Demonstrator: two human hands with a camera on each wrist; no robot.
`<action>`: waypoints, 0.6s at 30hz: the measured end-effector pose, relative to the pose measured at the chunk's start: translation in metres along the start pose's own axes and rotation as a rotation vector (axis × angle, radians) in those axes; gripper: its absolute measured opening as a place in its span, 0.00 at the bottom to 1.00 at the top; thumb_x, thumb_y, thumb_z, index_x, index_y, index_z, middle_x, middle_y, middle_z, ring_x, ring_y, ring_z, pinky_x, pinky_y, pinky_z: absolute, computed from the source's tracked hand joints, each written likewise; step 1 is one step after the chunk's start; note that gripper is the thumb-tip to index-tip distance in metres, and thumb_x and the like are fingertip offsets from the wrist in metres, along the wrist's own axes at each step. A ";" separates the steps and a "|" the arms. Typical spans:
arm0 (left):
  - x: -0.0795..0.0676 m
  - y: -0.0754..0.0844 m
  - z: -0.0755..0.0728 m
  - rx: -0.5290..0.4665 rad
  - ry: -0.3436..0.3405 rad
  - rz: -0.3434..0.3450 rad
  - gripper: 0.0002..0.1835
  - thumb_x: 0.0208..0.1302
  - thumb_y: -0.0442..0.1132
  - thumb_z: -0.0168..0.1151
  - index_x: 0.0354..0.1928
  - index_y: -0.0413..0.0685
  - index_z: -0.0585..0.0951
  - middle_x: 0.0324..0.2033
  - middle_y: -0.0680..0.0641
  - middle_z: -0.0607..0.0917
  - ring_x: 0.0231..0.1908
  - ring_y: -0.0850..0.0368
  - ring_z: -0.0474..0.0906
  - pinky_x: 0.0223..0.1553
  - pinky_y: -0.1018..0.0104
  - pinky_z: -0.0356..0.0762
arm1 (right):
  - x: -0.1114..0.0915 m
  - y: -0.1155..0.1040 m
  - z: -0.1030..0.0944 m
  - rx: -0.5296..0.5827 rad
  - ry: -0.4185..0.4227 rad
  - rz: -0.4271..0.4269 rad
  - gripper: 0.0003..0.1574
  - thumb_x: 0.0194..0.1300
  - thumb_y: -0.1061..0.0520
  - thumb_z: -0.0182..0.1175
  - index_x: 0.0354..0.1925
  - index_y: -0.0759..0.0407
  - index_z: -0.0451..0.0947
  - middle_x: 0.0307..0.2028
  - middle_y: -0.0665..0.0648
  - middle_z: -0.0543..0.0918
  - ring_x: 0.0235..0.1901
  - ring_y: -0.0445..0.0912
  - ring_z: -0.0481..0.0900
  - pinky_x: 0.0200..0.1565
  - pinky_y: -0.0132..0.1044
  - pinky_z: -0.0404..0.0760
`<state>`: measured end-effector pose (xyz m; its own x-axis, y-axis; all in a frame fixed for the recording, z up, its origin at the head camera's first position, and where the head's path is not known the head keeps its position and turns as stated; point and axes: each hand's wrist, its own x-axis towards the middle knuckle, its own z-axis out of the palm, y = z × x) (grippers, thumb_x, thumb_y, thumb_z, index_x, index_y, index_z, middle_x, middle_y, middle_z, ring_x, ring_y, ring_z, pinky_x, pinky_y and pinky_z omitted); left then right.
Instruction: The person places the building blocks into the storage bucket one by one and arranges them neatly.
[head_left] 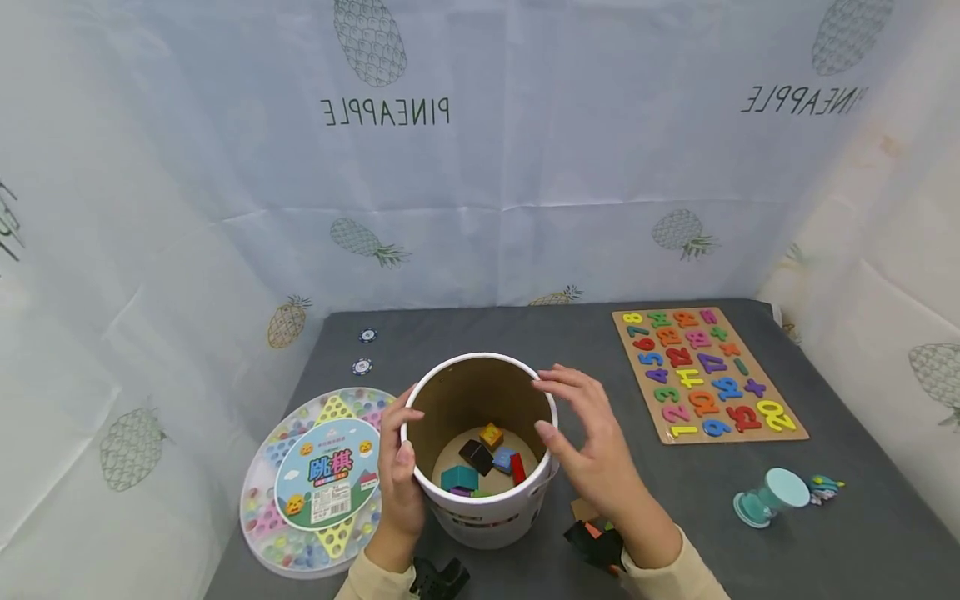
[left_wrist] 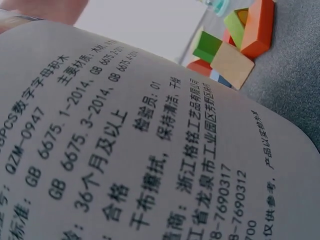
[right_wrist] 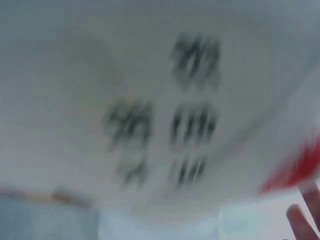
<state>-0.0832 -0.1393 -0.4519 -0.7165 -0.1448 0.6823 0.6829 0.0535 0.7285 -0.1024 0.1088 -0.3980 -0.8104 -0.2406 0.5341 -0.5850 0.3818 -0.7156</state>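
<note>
1. Head view: a white bucket point(head_left: 487, 533) is near the front middle of the surface point(head_left: 675, 508). It is round and tall, with a pale rim and a brown inside. I cannot tell if its bottom touches the surface.
2. Toy blocks point(head_left: 459, 477) lie on the bucket's floor: blue-green, black, yellow, blue and red.
3. Black writing covers the bucket's side in the left wrist view. It is blurry in the right wrist view, with a red patch beside it.
4. The left hand point(head_left: 399, 483) is clamped on the left of the bucket, fingertips bent over the rim.
5. The right hand point(head_left: 596, 442) is at the right of the rim, its fingers and thumb wide apart. I cannot tell how hard it presses.
6. Loose blocks point(left_wrist: 232, 66) lie on the surface, by the right wrist.
7. A round game board point(head_left: 258, 450) sits along the left edge, just beside the left hand, so there is little room there.
8. Two chips point(head_left: 362, 367) lie near the back left corner. Bare surface runs from the bucket to the back edge.
9. A number board point(head_left: 738, 362) is near the back right corner. A blue-green cup point(head_left: 772, 497) and a small toy point(head_left: 825, 487) are by the right edge. Bare room lies between them and the right hand.
</note>
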 end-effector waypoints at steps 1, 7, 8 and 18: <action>0.001 0.000 0.000 0.000 0.002 0.002 0.24 0.70 0.45 0.34 0.52 0.28 0.66 0.64 0.32 0.62 0.65 0.37 0.54 0.61 0.55 0.56 | -0.004 0.007 -0.004 -0.020 0.034 0.036 0.25 0.62 0.57 0.63 0.58 0.50 0.74 0.60 0.50 0.72 0.64 0.49 0.61 0.61 0.57 0.57; 0.000 0.001 0.001 0.008 0.011 0.001 0.24 0.69 0.46 0.35 0.52 0.30 0.67 0.64 0.32 0.62 0.66 0.37 0.53 0.61 0.55 0.55 | -0.043 0.060 -0.028 -0.381 -0.068 0.448 0.21 0.59 0.53 0.67 0.52 0.48 0.79 0.51 0.55 0.77 0.54 0.55 0.68 0.54 0.61 0.64; -0.001 0.002 0.001 0.008 0.007 -0.005 0.24 0.69 0.46 0.35 0.52 0.30 0.67 0.65 0.32 0.62 0.66 0.37 0.53 0.61 0.54 0.55 | -0.051 0.068 -0.031 -0.435 -0.125 0.508 0.23 0.58 0.51 0.68 0.52 0.49 0.79 0.50 0.57 0.77 0.53 0.56 0.69 0.52 0.62 0.66; -0.001 0.004 0.000 -0.001 -0.005 -0.043 0.27 0.70 0.48 0.36 0.53 0.28 0.65 0.66 0.35 0.61 0.66 0.37 0.52 0.62 0.52 0.55 | -0.080 0.102 -0.027 -0.462 -0.390 0.636 0.30 0.51 0.40 0.70 0.53 0.45 0.80 0.40 0.53 0.78 0.35 0.47 0.71 0.36 0.43 0.75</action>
<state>-0.0798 -0.1391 -0.4497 -0.7457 -0.1425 0.6509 0.6518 0.0466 0.7569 -0.0964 0.1910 -0.5020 -0.9810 -0.1146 -0.1563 -0.0154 0.8499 -0.5267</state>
